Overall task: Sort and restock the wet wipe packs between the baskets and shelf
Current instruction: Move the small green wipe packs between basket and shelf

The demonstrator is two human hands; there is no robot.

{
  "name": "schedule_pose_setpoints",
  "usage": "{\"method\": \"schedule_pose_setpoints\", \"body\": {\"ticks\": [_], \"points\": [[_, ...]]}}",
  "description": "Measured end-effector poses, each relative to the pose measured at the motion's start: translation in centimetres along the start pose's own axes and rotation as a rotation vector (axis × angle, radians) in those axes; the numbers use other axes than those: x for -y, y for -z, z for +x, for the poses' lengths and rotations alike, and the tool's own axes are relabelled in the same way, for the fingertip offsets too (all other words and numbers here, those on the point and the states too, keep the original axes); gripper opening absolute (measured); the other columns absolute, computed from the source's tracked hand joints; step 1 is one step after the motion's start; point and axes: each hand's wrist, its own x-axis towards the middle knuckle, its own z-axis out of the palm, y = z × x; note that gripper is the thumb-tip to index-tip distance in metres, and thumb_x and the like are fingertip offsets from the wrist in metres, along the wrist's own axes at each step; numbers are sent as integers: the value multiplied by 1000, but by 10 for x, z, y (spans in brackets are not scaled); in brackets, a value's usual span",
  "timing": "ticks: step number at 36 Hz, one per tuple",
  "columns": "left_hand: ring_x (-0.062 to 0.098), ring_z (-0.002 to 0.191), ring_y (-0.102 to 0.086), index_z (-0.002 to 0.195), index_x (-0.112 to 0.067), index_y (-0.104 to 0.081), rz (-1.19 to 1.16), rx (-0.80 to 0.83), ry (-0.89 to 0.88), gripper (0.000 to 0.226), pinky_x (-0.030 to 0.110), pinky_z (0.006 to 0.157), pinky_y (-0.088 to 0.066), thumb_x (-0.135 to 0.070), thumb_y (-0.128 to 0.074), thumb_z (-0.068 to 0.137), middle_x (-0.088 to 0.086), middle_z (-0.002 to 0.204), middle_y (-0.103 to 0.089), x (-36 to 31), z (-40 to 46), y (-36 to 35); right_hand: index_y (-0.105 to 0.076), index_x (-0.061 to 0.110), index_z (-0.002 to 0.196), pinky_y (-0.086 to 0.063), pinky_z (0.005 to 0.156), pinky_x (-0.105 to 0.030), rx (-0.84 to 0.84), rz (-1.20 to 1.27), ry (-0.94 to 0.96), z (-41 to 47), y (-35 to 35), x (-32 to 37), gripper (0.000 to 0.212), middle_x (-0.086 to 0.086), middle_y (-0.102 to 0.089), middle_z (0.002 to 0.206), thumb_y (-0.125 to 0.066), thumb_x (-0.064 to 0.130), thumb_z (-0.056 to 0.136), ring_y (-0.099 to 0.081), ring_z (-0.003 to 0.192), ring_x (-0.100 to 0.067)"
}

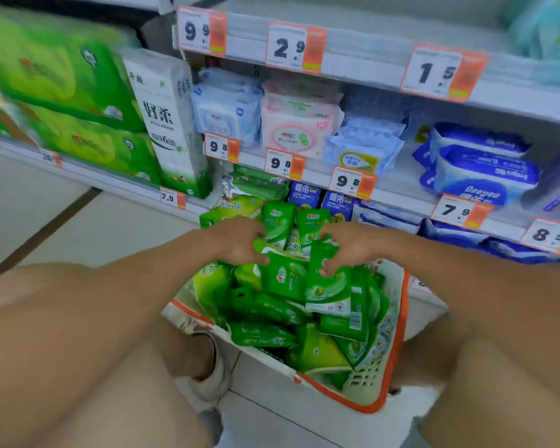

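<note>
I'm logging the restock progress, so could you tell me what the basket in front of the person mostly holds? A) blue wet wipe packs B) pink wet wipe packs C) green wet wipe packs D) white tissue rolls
C: the basket with the orange rim is piled with green wet wipe packs, and the left hand and right hand both grip packs at the top of the pile.

Head view, down, near basket [392, 350]
</note>
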Motion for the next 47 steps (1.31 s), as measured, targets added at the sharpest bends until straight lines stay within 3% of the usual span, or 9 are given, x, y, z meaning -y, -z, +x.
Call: {"method": "schedule_pose_setpoints", "body": {"ticks": [3,8,15,18,21,26,33,40,47], "points": [[28,130,-47,146,-13,-40,-51,64,62,80,34,101,-41,-60,-63,86,10,141,-51,-6,16,-14,-8,10,158,-31,118,-40,74,-3,-128,23,-6,9,124,-15,-15,163,-79,61,71,-21,149,-34],[27,111,-60,139,-18,-42,-211,25,155,88,38,89,-53,-62,-76,71,6,128,-59,-21,35,-54,-30,12,150,-45,106,-38,24,64,-201,48,-30,13,128,-14,-46,147,-90,63,49,-49,131,-32],[25,114,-58,136,-17,-46,-445,48,169,92,32,95,-49,-36,-93,60,5,128,-57,-22,48,-56,-65,8,125,-46,100,-33,-75,267,-141,65,-13,4,69,-12,-58,135,-90,35,68,-54,123,-29],[24,97,-56,129,-19,-38,-473,74,162,84,29,73,-49,-24,-92,65,5,118,-50,-34,52,-60,-69,14,119,-42,104,-31,-13,485,-123,70,-4,-7,51,-7,-53,143,-89,22,72,-50,131,-26],[15,77,-54,127,-22,-33,-625,91,161,79,22,50,-39,-9,-87,70,1,105,-50,-38,58,-55,-72,19,94,-50,80,-28,-38,643,-119,74,9,-14,30,-3,-66,121,-90,19,70,-61,109,-21],[21,92,-65,117,-19,-48,-1018,-12,221,74,35,76,-56,1,-89,59,9,110,-65,-11,79,2,-74,9,94,-43,52,-19,1,831,-35,66,47,-26,20,4,-68,63,-84,9,77,-59,53,-3],[17,84,-73,111,-5,-69,-1362,68,82,21,29,72,-61,-2,-63,91,9,101,-76,10,70,82,-65,-5,118,-60,77,-32,18,1395,110,48,79,-32,50,-13,-74,103,-72,15,72,-70,85,-20],[16,93,-70,117,-12,-69,-1356,43,152,23,30,78,-58,-14,-63,94,6,110,-74,-18,64,92,-66,5,95,-61,65,-27,42,1546,201,33,76,-8,7,-7,-75,83,-60,2,93,-72,69,-13],[17,86,-72,112,-12,-63,-1781,-108,211,51,33,77,-58,-49,-72,78,5,96,-73,-42,38,64,-67,0,108,-60,80,-46,-173,1553,-9,44,41,7,15,-19,-73,100,-64,6,94,-71,83,-28]]}}
